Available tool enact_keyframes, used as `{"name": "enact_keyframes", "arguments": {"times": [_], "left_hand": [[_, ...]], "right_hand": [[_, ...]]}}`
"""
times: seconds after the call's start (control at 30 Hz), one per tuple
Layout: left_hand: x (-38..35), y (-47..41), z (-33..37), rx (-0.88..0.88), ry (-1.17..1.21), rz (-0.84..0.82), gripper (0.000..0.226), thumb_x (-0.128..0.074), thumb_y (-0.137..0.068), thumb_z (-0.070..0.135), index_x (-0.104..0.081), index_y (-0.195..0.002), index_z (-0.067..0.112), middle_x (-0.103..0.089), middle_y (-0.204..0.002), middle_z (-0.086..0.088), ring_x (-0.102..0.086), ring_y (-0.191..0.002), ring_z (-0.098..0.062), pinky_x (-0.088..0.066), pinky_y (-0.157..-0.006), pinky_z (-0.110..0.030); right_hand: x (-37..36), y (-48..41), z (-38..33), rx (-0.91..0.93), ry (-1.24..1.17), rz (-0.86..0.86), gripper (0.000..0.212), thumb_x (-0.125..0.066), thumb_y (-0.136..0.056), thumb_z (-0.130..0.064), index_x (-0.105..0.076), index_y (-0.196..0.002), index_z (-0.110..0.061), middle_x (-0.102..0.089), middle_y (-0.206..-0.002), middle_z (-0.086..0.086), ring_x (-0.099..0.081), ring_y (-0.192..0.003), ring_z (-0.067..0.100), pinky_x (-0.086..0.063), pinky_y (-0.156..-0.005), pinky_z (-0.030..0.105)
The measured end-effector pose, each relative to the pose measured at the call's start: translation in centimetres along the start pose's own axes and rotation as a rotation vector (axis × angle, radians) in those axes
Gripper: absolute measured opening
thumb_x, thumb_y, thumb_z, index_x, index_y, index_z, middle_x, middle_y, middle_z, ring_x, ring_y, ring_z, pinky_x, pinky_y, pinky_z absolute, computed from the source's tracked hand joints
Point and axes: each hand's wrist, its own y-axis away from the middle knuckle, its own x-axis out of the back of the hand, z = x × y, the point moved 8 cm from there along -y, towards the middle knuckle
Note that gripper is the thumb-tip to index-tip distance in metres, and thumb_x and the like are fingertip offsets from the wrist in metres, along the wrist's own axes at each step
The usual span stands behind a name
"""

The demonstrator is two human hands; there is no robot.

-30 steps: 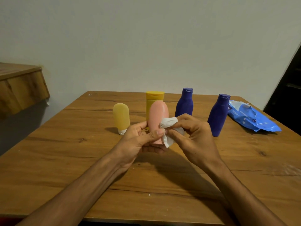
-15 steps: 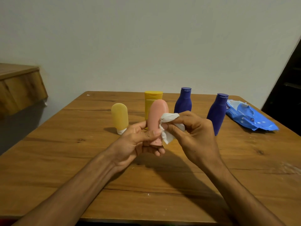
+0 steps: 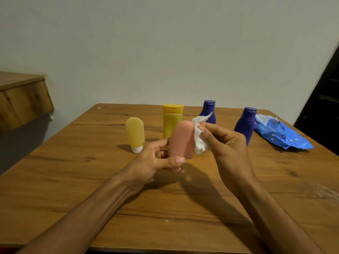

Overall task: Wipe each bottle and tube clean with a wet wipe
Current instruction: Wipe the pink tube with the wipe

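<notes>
My left hand grips the lower end of a pink tube and holds it upright above the table. My right hand pinches a crumpled white wet wipe against the tube's upper right side. Behind them stand a pale yellow tube on its white cap, a yellow bottle and two dark blue bottles. The near blue bottle is partly hidden by my right hand.
A blue wet-wipe pack lies at the right side of the wooden table. A wooden shelf juts from the wall at the left. A dark doorway edge shows at the far right.
My right hand has slid the wipe up the pink tube from its lower part to near its top. My left hand keeps its hold on the tube's base.
</notes>
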Motion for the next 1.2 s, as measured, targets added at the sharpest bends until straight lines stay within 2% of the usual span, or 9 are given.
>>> {"name": "enact_keyframes", "arguments": {"times": [0.17, 0.33, 0.43, 0.57, 0.67, 0.87, 0.97, 1.1, 1.2], "left_hand": [[-0.2, -0.2, 0.1, 0.031, 0.322, 0.034, 0.05, -0.073, -0.079, 0.018, -0.056, -0.125, 0.011, -0.073, -0.11, -0.015, -0.07, -0.093, -0.028, -0.059, -0.083, -0.039], [0.0, -0.3, -0.3, 0.104, 0.613, 0.103, 0.047, -0.059, -0.081, 0.02, -0.05, -0.124, 0.001, -0.07, -0.11, -0.025, -0.069, -0.1, -0.034, -0.057, -0.086, -0.045], [0.0, -0.3, -0.5, 0.131, 0.616, 0.096, 0.044, -0.056, -0.084, 0.028, -0.049, -0.123, 0.007, -0.066, -0.119, -0.027, -0.067, -0.107, -0.037, -0.054, -0.09, -0.047], [0.0, -0.4, -1.0, 0.171, 0.676, 0.089, 0.052, -0.056, -0.087, 0.031, -0.047, -0.134, 0.009, -0.066, -0.12, -0.025, -0.071, -0.096, -0.033, -0.054, -0.087, -0.047], [0.1, -0.3, -1.5, 0.203, 0.697, 0.137, 0.052, -0.061, -0.083, 0.028, -0.052, -0.129, 0.004, -0.067, -0.112, -0.021, -0.067, -0.094, -0.031, -0.052, -0.081, -0.045], [-0.1, -0.2, -1.9, 0.209, 0.645, 0.165, 0.045, -0.061, -0.084, 0.03, -0.061, -0.123, 0.008, -0.055, -0.083, -0.008, -0.046, -0.065, -0.015, -0.04, -0.058, -0.028], [-0.2, -0.2, -1.6, 0.187, 0.661, 0.186, 0.045, -0.062, -0.083, 0.03, -0.062, -0.121, 0.005, -0.054, -0.079, -0.006, -0.045, -0.064, -0.014, -0.039, -0.056, -0.026], [-0.2, -0.1, -1.8, 0.186, 0.687, 0.227, 0.053, -0.066, -0.078, 0.028, -0.06, -0.121, -0.001, -0.058, -0.075, -0.006, -0.05, -0.062, -0.014, -0.045, -0.054, -0.025], [-0.1, 0.0, -1.5, 0.172, 0.697, 0.261, 0.04, -0.067, -0.074, 0.023, -0.061, -0.107, 0.0, -0.058, -0.065, -0.004, -0.05, -0.056, -0.012, -0.044, -0.043, -0.023]], "right_hand": [[-1.4, 0.6, 1.1, -0.115, -0.012, -0.154, 0.025, -0.065, -0.08, -0.019, -0.071, -0.1, -0.005, -0.073, -0.096, 0.004, -0.068, -0.093, 0.015, -0.052, -0.074, 0.02], [-0.5, 0.3, 0.3, -0.04, 0.009, -0.046, 0.024, -0.067, -0.078, -0.019, -0.072, -0.099, -0.007, -0.074, -0.093, 0.003, -0.068, -0.091, 0.013, -0.051, -0.073, 0.018], [0.1, 0.3, -0.1, 0.046, 0.033, 0.043, 0.02, -0.068, -0.078, -0.019, -0.073, -0.096, -0.011, -0.073, -0.091, 0.003, -0.068, -0.089, 0.014, -0.053, -0.072, 0.021], [-0.6, 1.1, -1.8, 0.3, 0.249, 0.064, 0.017, -0.069, -0.081, -0.017, -0.071, -0.097, -0.014, -0.07, -0.094, -0.001, -0.066, -0.09, 0.011, -0.052, -0.072, 0.018], [-1.3, 1.8, -2.6, 0.455, 0.377, 0.049, 0.018, -0.069, -0.082, -0.017, -0.069, -0.1, -0.012, -0.067, -0.097, 0.002, -0.064, -0.092, 0.011, -0.052, -0.074, 0.019], [-3.1, 3.4, -3.5, 0.723, 0.614, -0.041, 0.02, -0.065, -0.083, -0.015, -0.068, -0.099, -0.004, -0.062, -0.099, 0.003, -0.058, -0.094, 0.006, -0.049, -0.08, 0.014], [-3.6, 3.7, -3.3, 0.77, 0.682, -0.079, 0.023, -0.064, -0.084, -0.018, -0.068, -0.1, -0.003, -0.064, -0.099, 0.008, -0.058, -0.096, 0.008, -0.049, -0.082, 0.013], [-4.1, 3.8, -2.7, 0.794, 0.764, -0.105, 0.026, -0.061, -0.086, -0.025, -0.069, -0.097, -0.002, -0.066, -0.098, 0.01, -0.062, -0.093, 0.014, -0.053, -0.077, 0.022], [-3.7, 3.7, -2.6, 0.787, 0.776, -0.052, 0.027, -0.061, -0.086, -0.025, -0.07, -0.098, -0.003, -0.067, -0.098, 0.009, -0.063, -0.092, 0.016, -0.053, -0.074, 0.024]]}}
